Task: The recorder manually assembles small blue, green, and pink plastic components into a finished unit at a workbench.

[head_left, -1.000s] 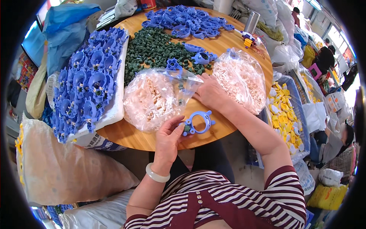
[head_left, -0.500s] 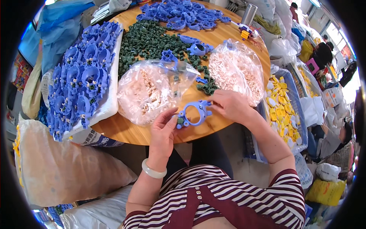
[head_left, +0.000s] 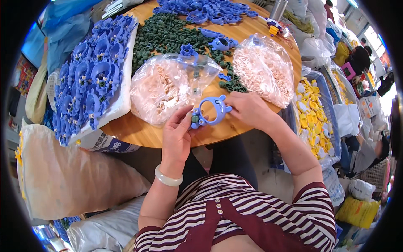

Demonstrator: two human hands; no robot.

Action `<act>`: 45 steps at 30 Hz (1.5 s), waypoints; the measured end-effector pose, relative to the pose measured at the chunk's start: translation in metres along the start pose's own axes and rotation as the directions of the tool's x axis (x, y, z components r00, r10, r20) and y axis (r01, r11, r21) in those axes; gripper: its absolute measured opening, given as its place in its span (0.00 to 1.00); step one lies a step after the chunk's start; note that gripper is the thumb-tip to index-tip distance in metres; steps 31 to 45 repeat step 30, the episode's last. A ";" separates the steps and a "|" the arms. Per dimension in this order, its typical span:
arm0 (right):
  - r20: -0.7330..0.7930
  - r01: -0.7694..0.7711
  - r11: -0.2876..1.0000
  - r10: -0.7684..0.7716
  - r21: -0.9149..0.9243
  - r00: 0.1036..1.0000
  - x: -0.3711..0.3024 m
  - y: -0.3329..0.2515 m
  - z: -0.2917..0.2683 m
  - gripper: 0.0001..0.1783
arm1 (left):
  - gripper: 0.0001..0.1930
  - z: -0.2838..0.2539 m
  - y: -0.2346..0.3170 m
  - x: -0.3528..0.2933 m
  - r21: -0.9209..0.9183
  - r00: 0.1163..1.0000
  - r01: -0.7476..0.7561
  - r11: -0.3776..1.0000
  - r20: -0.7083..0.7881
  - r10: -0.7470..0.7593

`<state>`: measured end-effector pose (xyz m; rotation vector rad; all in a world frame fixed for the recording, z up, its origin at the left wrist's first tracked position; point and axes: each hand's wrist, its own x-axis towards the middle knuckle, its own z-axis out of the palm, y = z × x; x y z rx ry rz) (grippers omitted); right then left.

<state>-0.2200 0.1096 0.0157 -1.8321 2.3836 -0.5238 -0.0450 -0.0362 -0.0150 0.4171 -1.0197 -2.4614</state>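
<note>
Over the table's near edge, I hold a blue plastic ring piece with a small animal face and ears. My left hand pinches its lower left end between thumb and fingers. A dark green plastic piece sits at that end, beside the left fingertips. My right hand has its fingers closed at the ears on the other end; its fingertips are partly hidden, and whether they hold anything small as well I cannot tell. Just beyond are a clear bag of pale pink pieces and another such bag.
Dark green pieces spread over the round wooden table, with blue parts heaped behind. A white board carries rows of blue parts on the left. A crate of yellow and white pieces stands right. Large sacks crowd the lower left.
The blue ring piece has turned in my hands, its face end tipping upward. My right fingers have shifted slightly with it. The whole view has moved a little.
</note>
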 end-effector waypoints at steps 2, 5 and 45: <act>-0.121 -0.002 0.991 0.019 0.135 0.992 -0.004 0.000 0.000 0.16 | 0.12 0.001 0.001 -0.002 -0.009 1.000 0.002 1.000 -0.013 -0.002; -0.142 -0.121 0.866 0.214 0.484 0.966 -0.011 -0.003 -0.017 0.17 | 0.12 0.002 0.001 -0.002 0.012 1.000 -0.011 1.000 -0.025 0.012; -0.321 0.255 0.804 -0.084 0.538 0.943 -0.013 -0.021 0.002 0.16 | 0.16 0.010 -0.013 -0.008 0.279 0.988 -0.152 0.948 0.029 0.149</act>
